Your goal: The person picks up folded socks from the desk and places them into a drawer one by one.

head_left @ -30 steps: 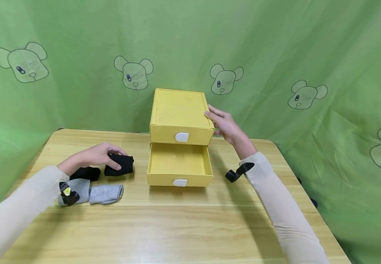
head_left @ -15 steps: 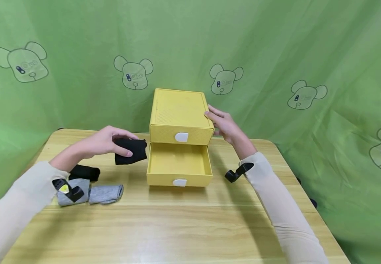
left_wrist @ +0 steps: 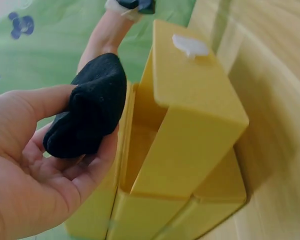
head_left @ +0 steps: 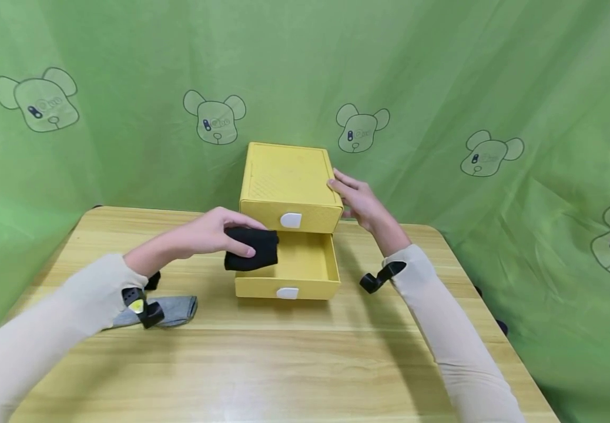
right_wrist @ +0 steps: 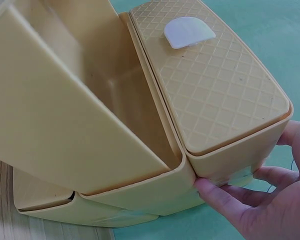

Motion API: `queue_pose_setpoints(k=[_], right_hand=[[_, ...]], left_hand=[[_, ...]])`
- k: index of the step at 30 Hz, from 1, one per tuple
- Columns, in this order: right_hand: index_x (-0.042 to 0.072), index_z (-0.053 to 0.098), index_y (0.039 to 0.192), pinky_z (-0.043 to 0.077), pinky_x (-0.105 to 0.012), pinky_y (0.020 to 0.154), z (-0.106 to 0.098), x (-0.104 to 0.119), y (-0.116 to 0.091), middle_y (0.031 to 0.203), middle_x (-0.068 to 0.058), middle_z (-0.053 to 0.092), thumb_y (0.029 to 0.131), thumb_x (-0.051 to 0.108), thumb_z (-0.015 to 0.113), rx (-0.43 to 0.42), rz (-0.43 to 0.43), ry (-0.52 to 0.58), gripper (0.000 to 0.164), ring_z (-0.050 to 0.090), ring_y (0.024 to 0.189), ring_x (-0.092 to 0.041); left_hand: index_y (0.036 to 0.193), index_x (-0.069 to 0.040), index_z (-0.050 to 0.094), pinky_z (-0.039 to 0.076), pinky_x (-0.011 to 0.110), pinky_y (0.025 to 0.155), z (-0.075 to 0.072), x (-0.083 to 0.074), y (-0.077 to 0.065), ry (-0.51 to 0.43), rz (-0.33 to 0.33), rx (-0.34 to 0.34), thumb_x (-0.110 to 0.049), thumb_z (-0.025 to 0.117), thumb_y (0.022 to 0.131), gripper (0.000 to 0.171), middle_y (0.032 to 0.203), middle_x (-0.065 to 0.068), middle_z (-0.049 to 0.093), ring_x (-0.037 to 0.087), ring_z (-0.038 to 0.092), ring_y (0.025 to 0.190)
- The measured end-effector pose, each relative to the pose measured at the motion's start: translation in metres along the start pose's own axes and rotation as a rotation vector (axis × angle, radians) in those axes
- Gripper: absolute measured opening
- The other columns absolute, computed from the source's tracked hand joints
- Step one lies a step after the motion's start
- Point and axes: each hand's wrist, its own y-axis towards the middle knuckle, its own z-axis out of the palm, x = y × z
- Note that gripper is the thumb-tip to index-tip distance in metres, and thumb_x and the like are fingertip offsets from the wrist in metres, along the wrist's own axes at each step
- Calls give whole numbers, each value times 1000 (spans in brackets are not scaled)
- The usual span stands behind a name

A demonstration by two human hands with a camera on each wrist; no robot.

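Near the left edge of the table [head_left: 305, 364], grey folded cloth [head_left: 179, 309] lay partly hidden behind a black wrist strap [head_left: 151, 315], with a black bundle [head_left: 153, 281] just beyond it. Farther in, the left grip [head_left: 208, 232] pinched a folded black cloth [head_left: 254, 249] between thumb and fingers, above the left side of a pulled-out drawer [head_left: 318, 289]. Toward the table's far edge stood the yellow drawer unit [head_left: 289, 173]; the right grip [head_left: 362, 203], fingers spread, touched its right side. A green curtain [head_left: 294, 70] hung behind.

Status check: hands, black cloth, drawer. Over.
Left hand pinching black cloth aloft, by open drawer. Right hand touching yellow cabinet. No obstruction seen between cloth and drawer.
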Motion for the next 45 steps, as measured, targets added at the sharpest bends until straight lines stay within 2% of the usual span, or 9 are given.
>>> queue_pose_setpoints(k=[5, 10, 13, 18, 22, 27, 33, 40, 45], right_hand=[[31, 27, 161, 54, -49, 104, 0, 0, -2, 170, -7, 24, 103, 35, 59, -2, -2, 6, 66, 45, 145, -37], [31, 26, 161, 51, -50, 106, -1, 0, -1, 170, -6, 23, 103, 36, 58, 3, -4, -10, 67, 44, 146, -37], [32, 26, 161, 51, -50, 107, -1, 0, -1, 170, -6, 22, 103, 37, 58, 4, -6, -16, 66, 44, 146, -37], [33, 28, 160, 52, -49, 106, 1, -1, -1, 170, -6, 24, 103, 38, 59, 2, -2, -25, 66, 46, 144, -37], [34, 28, 160, 50, -51, 108, 1, -1, -1, 170, -6, 25, 103, 38, 59, 1, 0, -25, 65, 46, 144, -37], [33, 28, 160, 49, -53, 109, 0, -1, -1, 169, -6, 26, 103, 38, 59, -1, -3, -24, 65, 45, 144, -37], [34, 29, 160, 51, -51, 107, 0, -1, 0, 169, -6, 27, 102, 39, 59, -5, 3, -30, 65, 46, 144, -36], [35, 30, 160, 58, -45, 98, 1, 0, -1, 168, -6, 29, 103, 39, 58, -12, -2, -29, 64, 49, 141, -36], [35, 30, 160, 56, -47, 101, 1, 0, -1, 169, -5, 28, 103, 40, 58, -14, -2, -31, 64, 48, 143, -35]], left_hand=[[133, -13, 68, 51, 32, 98, 19, -6, 20, -8, -6, -18, -14, 82, 85, 50, 126, 6, 72, 17, 64, 112], [133, -8, 67, 55, 26, 88, 38, -9, 39, -51, -8, -31, -8, 79, 86, 49, 122, 12, 72, 16, 66, 101], [134, -8, 67, 55, 29, 92, 47, -10, 48, -27, -11, -27, -7, 77, 87, 48, 125, 13, 71, 18, 64, 106], [135, -11, 67, 48, 37, 107, 58, -10, 62, 25, -53, -20, -10, 76, 89, 46, 133, 10, 67, 21, 57, 123], [136, -9, 65, 49, 39, 108, 63, -10, 71, 22, -66, -3, -8, 73, 91, 46, 135, 11, 65, 23, 56, 125], [136, -7, 65, 49, 37, 106, 68, -10, 79, 22, -76, 6, -6, 70, 93, 44, 133, 12, 66, 22, 58, 122], [138, -5, 63, 46, 38, 111, 75, -15, 82, 4, -101, 37, -1, 65, 93, 45, 137, 12, 64, 23, 55, 129], [139, -4, 61, 46, 37, 112, 78, -13, 87, 48, -99, 69, 1, 62, 94, 45, 141, 13, 61, 23, 54, 130], [138, -5, 62, 47, 35, 109, 80, -10, 93, 76, -107, 84, 0, 63, 95, 43, 141, 12, 62, 21, 57, 124]])
